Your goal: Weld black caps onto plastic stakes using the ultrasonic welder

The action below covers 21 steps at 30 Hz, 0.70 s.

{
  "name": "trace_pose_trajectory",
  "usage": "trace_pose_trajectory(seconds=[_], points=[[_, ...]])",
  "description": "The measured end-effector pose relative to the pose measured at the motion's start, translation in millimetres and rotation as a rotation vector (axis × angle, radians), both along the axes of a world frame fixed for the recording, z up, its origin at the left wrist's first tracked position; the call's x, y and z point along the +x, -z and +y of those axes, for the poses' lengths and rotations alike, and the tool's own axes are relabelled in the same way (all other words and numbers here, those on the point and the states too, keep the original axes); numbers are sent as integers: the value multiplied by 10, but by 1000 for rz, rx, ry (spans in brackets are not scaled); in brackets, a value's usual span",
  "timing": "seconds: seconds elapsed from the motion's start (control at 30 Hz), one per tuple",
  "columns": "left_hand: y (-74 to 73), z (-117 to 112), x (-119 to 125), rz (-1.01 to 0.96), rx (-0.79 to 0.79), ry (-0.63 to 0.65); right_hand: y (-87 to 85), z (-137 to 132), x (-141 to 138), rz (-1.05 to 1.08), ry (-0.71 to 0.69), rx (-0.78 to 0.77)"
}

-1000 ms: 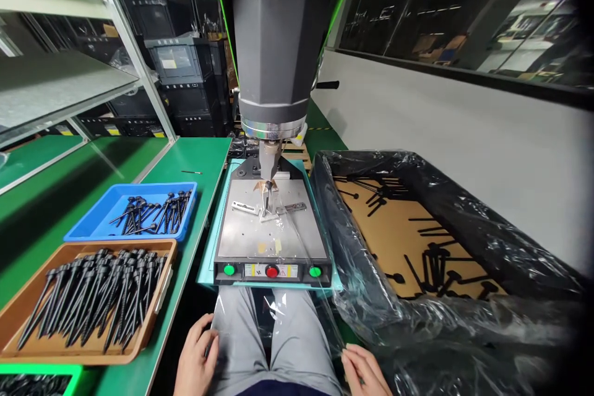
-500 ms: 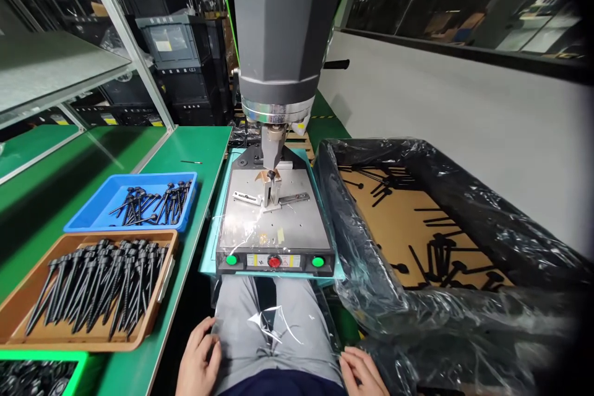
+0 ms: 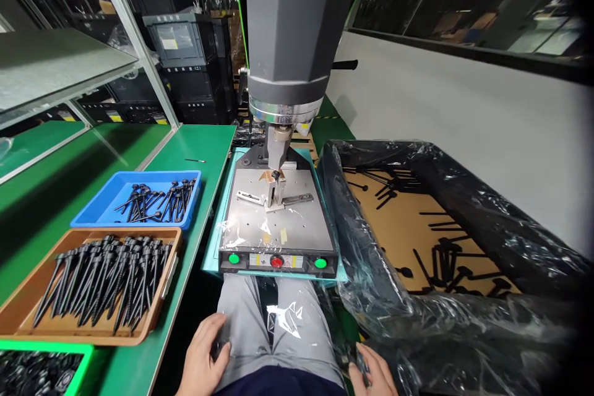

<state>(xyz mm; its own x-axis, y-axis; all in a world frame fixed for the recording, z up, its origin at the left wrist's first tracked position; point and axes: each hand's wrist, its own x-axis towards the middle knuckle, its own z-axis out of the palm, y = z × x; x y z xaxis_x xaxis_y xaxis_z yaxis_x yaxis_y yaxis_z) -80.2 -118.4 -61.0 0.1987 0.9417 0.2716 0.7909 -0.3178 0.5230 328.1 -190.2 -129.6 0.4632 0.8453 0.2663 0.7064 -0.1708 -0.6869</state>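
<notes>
Beside the left thigh is my left hand [image 3: 205, 354], thumb and fingers apart with nothing visibly held. My right hand [image 3: 372, 372] is beside the right thigh at the bottom edge. Its thumb stands off from the fingers, and I cannot make out the dark patch between them. Shiny transparent plastic film [image 3: 288, 320] lies over the lap. Ahead stands a bench press machine with a metal base plate [image 3: 297, 226]. A small fixture [image 3: 275, 193] on it holds a black-headed part [image 3: 275, 174] upright, directly under the tapered press tip [image 3: 278, 147]. Both hands are away from the machine.
On the green bench at left are a blue tray [image 3: 99, 198] and a brown tray [image 3: 18, 322] of black ribbed stems, plus a green-rimmed bin [image 3: 86, 365] of small black parts. At right, a plastic-lined box [image 3: 394, 216] holds several black stems on cardboard. Green buttons [image 3: 320, 263] front the machine.
Both hands have shifted slightly right in the picture, and their thumbs and fingers have spread apart. The view has moved a little. The machine, fixture and trays look unchanged.
</notes>
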Motion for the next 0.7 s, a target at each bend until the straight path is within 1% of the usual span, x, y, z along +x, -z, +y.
trace_pose_trajectory(seconds=[0.07,0.13,0.17,0.2,0.27,0.37,0.47,0.53,0.63,0.7], points=[[-45,59,24,-24,9,-28,-159,206,-46,-5,55,67],[-79,145,82,-52,20,-34,-399,521,-148,51,43,129],[-95,195,121,-67,26,-30,-538,710,-218,72,10,148],[-111,245,165,-83,31,-22,-681,910,-296,84,-38,180],[-152,336,258,-123,38,-2,-960,1328,-458,158,-212,209],[-229,418,371,-185,45,38,-1309,1961,-662,169,-372,251],[-288,418,421,-214,62,50,-1602,2619,-803,158,-440,301],[-297,384,422,-213,74,32,-1788,3067,-881,157,-442,338],[-257,311,395,-207,97,5,-2022,3663,-991,144,-432,337],[-203,263,365,-210,116,-9,-2117,3943,-1052,134,-451,316]])
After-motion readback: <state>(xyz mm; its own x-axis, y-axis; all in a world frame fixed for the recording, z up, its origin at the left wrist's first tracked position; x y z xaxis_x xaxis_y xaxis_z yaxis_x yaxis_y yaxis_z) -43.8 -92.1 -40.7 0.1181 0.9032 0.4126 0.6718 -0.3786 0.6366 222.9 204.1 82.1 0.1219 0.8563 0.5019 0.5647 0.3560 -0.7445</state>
